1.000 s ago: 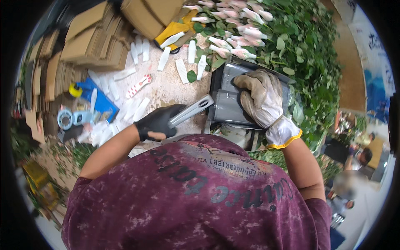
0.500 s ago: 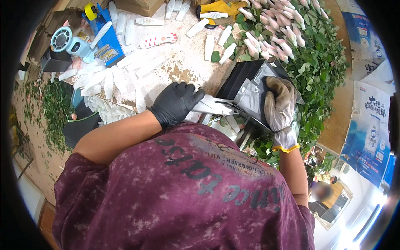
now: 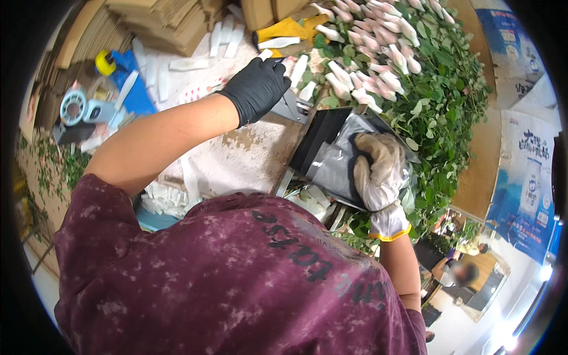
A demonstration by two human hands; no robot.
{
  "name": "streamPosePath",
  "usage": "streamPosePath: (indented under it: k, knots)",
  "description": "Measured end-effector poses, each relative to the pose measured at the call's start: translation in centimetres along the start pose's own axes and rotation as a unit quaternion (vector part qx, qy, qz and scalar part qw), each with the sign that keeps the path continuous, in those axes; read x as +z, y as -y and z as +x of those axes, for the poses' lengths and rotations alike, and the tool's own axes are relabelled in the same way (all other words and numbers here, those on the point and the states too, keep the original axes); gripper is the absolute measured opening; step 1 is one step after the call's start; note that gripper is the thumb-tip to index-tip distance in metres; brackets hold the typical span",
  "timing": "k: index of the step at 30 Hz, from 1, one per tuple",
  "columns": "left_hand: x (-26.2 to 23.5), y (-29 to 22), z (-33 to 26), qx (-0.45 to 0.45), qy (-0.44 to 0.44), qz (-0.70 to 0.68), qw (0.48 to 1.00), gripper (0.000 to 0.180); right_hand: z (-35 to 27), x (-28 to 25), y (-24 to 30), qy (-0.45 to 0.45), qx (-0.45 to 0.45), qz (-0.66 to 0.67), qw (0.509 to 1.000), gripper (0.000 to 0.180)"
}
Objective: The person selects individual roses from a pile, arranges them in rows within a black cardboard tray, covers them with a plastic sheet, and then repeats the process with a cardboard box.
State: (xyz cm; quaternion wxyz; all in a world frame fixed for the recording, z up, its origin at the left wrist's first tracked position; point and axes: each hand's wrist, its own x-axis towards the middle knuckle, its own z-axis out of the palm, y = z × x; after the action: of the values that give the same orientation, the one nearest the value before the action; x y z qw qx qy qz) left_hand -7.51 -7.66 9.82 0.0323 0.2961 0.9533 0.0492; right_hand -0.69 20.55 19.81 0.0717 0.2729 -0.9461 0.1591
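Observation:
My left hand (image 3: 255, 89), in a black glove, reaches over the table with its fingers curled round one end of a grey metal bar (image 3: 288, 107). The bar's other end meets a black box (image 3: 316, 137) wrapped in clear plastic. My right hand (image 3: 381, 168), in a worn off-white glove with a yellow-edged cuff, lies on this box with bent fingers gripping it; the fingertips are partly hidden. Beyond the left fingers lie white mesh flower sleeves (image 3: 299, 71). Pink rose buds in white mesh sleeves (image 3: 384, 44) are heaped at the far right.
Green rose foliage (image 3: 449, 112) fills the right side. A yellow work glove (image 3: 302, 28) lies at the back, near stacked cardboard (image 3: 171, 23). At the left stand a light-blue small fan (image 3: 89, 110) and a blue tape dispenser (image 3: 133, 83). Another person (image 3: 461, 272) is at the lower right.
My left hand has moved up and away from my body, and the metal bar has swung with it. My right hand stays on the box. The whole view has shifted a little.

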Motion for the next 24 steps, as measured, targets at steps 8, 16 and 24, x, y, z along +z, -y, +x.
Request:
streamPosePath:
  k: [8,16,24]
  knots:
    - [0.3,0.9,4.9,0.073,0.064,-0.099,0.990,0.031,0.0,-0.5,-0.4,0.030,0.028,-0.022,0.999,0.037]
    - [0.2,1.5,4.4,0.196,-0.140,0.049,0.969,0.051,-0.3,-0.5,-0.3,0.032,0.051,-0.025,0.998,0.043]
    - [-4.4,-5.8,-2.0,-0.052,0.077,-0.910,0.404,0.047,-0.4,-0.5,-1.0,-0.048,0.099,-0.019,0.994,0.038]
